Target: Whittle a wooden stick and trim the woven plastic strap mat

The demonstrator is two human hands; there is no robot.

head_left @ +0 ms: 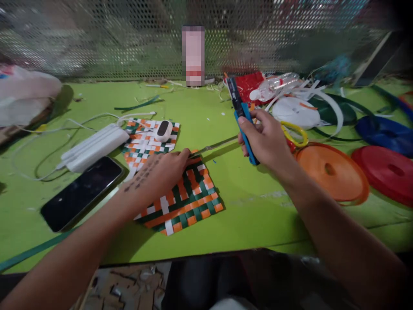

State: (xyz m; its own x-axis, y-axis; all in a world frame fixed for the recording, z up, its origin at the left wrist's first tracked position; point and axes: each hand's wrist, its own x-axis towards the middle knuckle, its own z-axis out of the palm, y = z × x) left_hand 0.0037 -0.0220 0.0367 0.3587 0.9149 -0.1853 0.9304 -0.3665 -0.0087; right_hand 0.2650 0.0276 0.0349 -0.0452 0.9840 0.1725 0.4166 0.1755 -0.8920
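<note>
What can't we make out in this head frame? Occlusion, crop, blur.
All in the head view:
Woven piece: upper left part hidden by the left hand.
Left hand's grip: underside hidden by the hand itself.
Blue-and-black tool: markings too blurred to read; handle partly covered by the right hand.
Red roll: cut off by the right edge.
Upright object by the mesh: pixelated.

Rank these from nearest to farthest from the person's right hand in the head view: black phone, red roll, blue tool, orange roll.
1. Blue tool: gripped in the right hand.
2. Orange roll: on the hand's right.
3. Red roll: farther right.
4. Black phone: far over on the left.
</note>
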